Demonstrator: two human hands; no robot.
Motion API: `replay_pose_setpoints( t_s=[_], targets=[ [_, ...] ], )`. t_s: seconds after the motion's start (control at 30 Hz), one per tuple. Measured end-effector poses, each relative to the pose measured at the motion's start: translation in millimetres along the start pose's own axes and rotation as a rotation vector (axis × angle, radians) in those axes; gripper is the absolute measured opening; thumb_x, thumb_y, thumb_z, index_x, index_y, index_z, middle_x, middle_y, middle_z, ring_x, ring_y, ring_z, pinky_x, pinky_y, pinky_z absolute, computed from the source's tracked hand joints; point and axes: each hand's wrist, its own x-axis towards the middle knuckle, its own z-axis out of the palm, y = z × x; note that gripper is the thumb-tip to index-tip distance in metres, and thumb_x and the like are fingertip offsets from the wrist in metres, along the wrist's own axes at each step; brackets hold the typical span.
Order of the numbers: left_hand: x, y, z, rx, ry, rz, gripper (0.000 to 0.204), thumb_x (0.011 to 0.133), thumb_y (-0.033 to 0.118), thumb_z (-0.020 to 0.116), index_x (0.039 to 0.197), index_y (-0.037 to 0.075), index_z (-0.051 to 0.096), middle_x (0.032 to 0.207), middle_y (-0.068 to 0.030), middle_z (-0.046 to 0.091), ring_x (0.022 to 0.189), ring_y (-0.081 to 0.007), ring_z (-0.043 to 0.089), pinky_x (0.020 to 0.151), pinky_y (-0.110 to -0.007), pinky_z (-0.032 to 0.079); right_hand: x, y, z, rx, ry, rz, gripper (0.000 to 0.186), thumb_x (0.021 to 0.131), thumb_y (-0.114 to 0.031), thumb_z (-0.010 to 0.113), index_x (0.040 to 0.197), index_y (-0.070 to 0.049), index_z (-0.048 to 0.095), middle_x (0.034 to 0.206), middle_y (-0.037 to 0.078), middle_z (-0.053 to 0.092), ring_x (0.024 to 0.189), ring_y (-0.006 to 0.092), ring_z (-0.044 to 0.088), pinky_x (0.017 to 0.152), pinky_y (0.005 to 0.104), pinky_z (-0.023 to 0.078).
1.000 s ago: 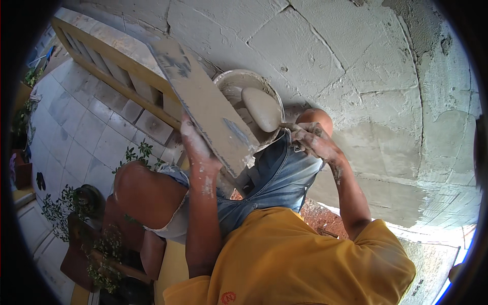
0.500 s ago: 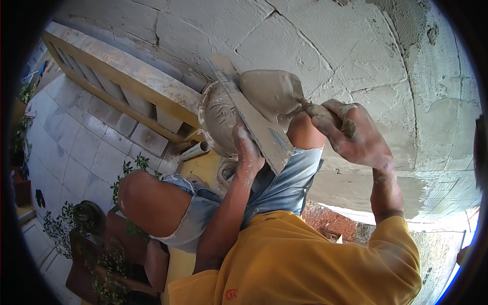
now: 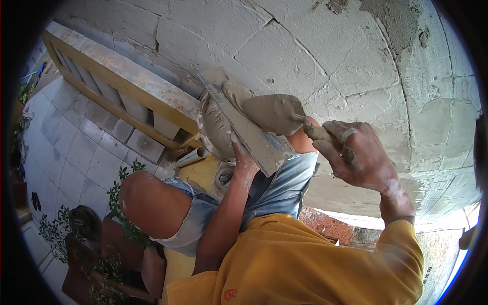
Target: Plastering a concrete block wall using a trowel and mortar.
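My left hand [image 3: 244, 156] is closed at the underside of a long, flat plastering trowel [image 3: 269, 151], held at a slant; its grip is hidden. Wet grey mortar [image 3: 235, 94] lies on the upper part of this plate. In my right hand [image 3: 360, 155] is the handle of a smaller hand trowel [image 3: 274, 113], its rounded blade coated in mortar. That blade is against or just over the plate; I cannot tell whether they touch. Below the plate, partly covered by it, stands a bucket [image 3: 201, 127] of mortar. Dried mortar marks both hands.
A wall [image 3: 284, 46] of rough grey plaster with cracks fills the far side and right. At left runs a yellow-framed ledge [image 3: 127, 61] above a tiled floor [image 3: 76, 137]. A white pipe piece [image 3: 192, 156] lies near the bucket. Potted plants [image 3: 84, 223] stand lower left.
My right hand has moved slightly down and right, and the hand trowel's blade has tilted lower over the plate. Mortar now shows beside the blade. The plate has shifted down slightly.
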Motion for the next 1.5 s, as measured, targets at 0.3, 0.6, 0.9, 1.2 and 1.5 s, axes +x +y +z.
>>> replay_pose_setpoints(
  t_s=[0.3, 0.6, 0.9, 1.2, 1.5],
  targets=[
    [1, -4, -4, -0.355, -0.003, -0.184, 0.071, 0.089, 0.035, 0.079, 0.140, -0.002, 0.048, 0.128, -0.0148, 0.062, 0.110, -0.0244, 0.063, 0.095, -0.041, 0.055, -3, 2, 25, 0.244, 0.092, 0.021, 0.018, 0.098, -0.012, 0.068, 0.105, 0.004, 0.070, 0.070, 0.017, 0.061, 0.055, 0.0294, 0.058, 0.055, 0.0397, 0.045],
    [16, 2, -25, -0.712, 0.087, -0.300, 0.074, 0.090, 0.042, 0.076, 0.143, -0.001, 0.050, 0.135, -0.0167, 0.061, 0.119, -0.0275, 0.063, 0.099, -0.043, 0.054, 14, 40, 33, 0.470, -0.077, 0.373, 0.029, 0.103, -0.020, 0.064, 0.117, 0.004, 0.073, 0.070, 0.019, 0.061, 0.063, 0.0106, 0.049, 0.059, 0.0332, 0.046],
    [44, 48, -31, -0.098, 0.085, 0.128, 0.068, 0.095, 0.042, 0.071, 0.144, 0.001, 0.049, 0.137, -0.0153, 0.061, 0.121, -0.0272, 0.062, 0.099, -0.044, 0.054, 18, 73, 173, 0.204, 0.052, 0.147, 0.027, 0.092, -0.023, 0.070, 0.105, 0.001, 0.074, 0.103, 0.021, 0.072, 0.084, 0.0376, 0.069, 0.077, 0.0475, 0.054],
    [123, 111, 35, -1.201, -0.078, -0.318, 0.048, 0.109, 0.043, 0.050, 0.143, 0.010, 0.052, 0.131, -0.0066, 0.062, 0.119, -0.0225, 0.062, 0.101, -0.041, 0.053, 27, 31, 179, 0.186, 0.539, -0.254, 0.012, 0.081, -0.011, 0.076, 0.092, -0.007, 0.073, 0.081, 0.007, 0.063, 0.070, 0.0280, 0.065, 0.057, 0.0414, 0.053],
    [208, 150, 100, -0.988, 0.018, -0.217, 0.037, 0.107, 0.049, 0.059, 0.100, 0.014, 0.051, 0.087, 0.0039, 0.043, 0.075, -0.0099, 0.042, 0.073, -0.029, 0.043, 29, 59, 152, 0.188, 0.622, -0.143, 0.015, 0.078, 0.004, 0.072, 0.093, 0.000, 0.070, 0.091, 0.013, 0.071, 0.083, 0.0317, 0.069, 0.069, 0.0395, 0.055]
  ],
)
